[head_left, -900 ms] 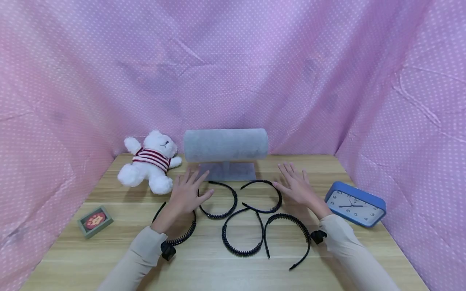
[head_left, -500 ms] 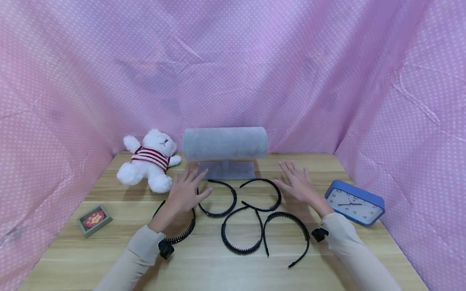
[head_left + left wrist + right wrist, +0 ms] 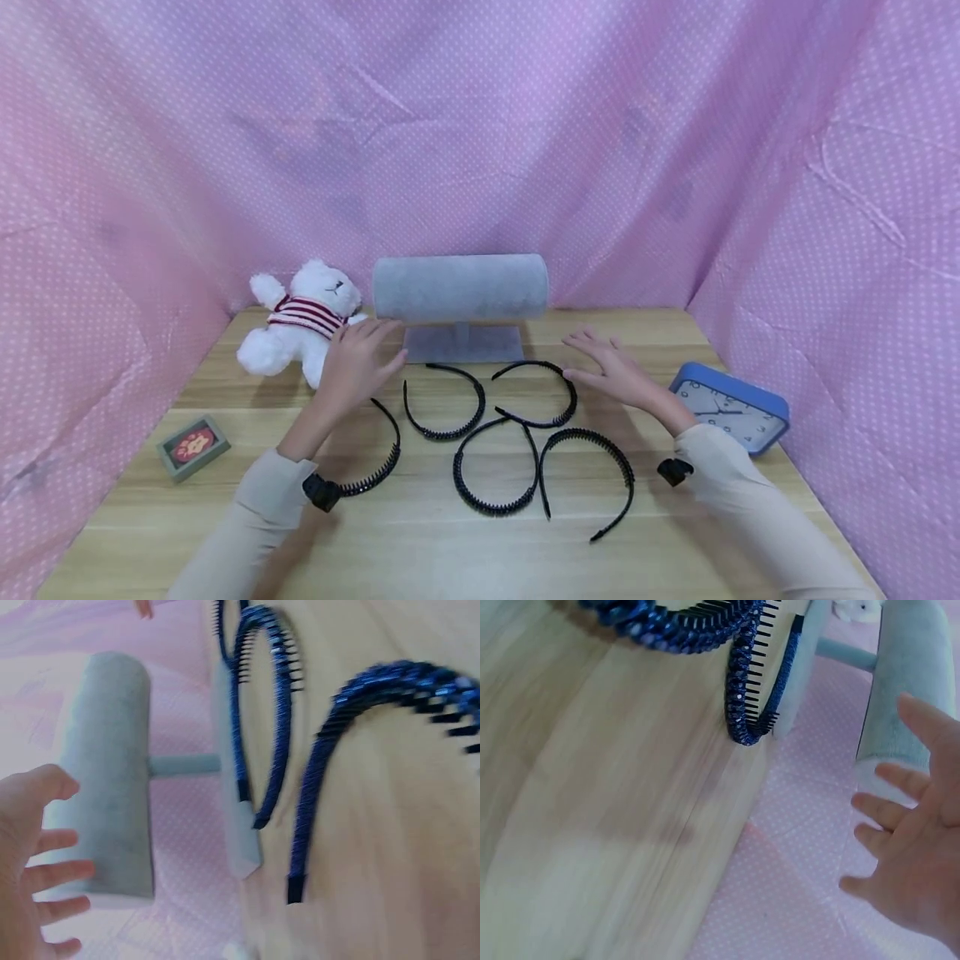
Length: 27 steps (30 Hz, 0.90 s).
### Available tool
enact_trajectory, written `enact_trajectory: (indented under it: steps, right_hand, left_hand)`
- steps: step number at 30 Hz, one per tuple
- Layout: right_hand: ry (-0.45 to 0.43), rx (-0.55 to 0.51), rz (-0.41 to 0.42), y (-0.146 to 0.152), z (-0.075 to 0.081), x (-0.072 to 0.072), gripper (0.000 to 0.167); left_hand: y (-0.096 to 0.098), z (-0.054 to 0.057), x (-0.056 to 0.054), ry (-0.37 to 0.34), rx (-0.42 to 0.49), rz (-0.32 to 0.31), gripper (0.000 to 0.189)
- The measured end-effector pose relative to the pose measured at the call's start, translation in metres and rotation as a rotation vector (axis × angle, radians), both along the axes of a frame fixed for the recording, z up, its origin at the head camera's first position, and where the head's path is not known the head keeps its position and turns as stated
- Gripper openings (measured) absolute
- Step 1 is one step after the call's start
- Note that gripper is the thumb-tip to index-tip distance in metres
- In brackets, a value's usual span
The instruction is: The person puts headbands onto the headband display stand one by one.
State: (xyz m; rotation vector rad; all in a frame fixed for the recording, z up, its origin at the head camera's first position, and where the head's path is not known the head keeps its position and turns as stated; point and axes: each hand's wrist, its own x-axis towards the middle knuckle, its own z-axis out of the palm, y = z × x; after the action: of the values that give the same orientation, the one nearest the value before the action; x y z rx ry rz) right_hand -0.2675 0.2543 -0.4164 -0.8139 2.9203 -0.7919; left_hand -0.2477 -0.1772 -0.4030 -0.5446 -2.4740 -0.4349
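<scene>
My left hand [image 3: 351,367], holding nothing, hovers left of the grey velvet T-bar display stand [image 3: 461,287] and overlaps the bear's leg in the head view. Its spread fingers also show in the left wrist view. The right hand [image 3: 613,372], bare of any object too, hangs right of the stand with fingers extended and loosely bent. Several black toothed headbands lie on the table: one [image 3: 390,462] under the left forearm, one [image 3: 480,404] before the stand, another [image 3: 573,392] by the right hand. Closer in are a round-looking headband [image 3: 495,508] and its neighbour [image 3: 626,471].
A white teddy bear [image 3: 307,317] in a striped sweater sits at the back left. The small green frame [image 3: 193,448] lies front left. At the right a blue clock [image 3: 735,408] leans back on the wooden table [image 3: 450,558]. Pink dotted cloth [image 3: 480,125] encloses the sides and back.
Both hands have lifted off lower, flatter poses over the table. The left has shifted left and up toward the bear; the right's fingers have relaxed. The headbands stay put.
</scene>
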Motion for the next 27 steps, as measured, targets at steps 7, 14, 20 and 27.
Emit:
enact_trajectory:
  steps: [7, 14, 20, 27]
  right_hand:
    - [-0.075, -0.027, 0.193, 0.008, 0.006, 0.01, 0.047]
    - [-0.136, 0.045, 0.297, 0.016, -0.002, 0.021, 0.036]
    - [-0.234, -0.015, 0.336, 0.02, -0.012, 0.024, 0.032]
    - [-0.285, -0.06, 0.366, 0.024, -0.024, 0.023, 0.03]
  left_hand:
    - [-0.008, 0.024, -0.013, 0.166, 0.336, -0.096, 0.029]
    - [-0.009, 0.042, -0.03, 0.103, 0.503, -0.172, 0.043]
    - [-0.013, 0.049, -0.045, -0.052, 0.477, -0.217, 0.059]
    - [-0.019, 0.047, -0.058, -0.172, 0.421, -0.258, 0.062]
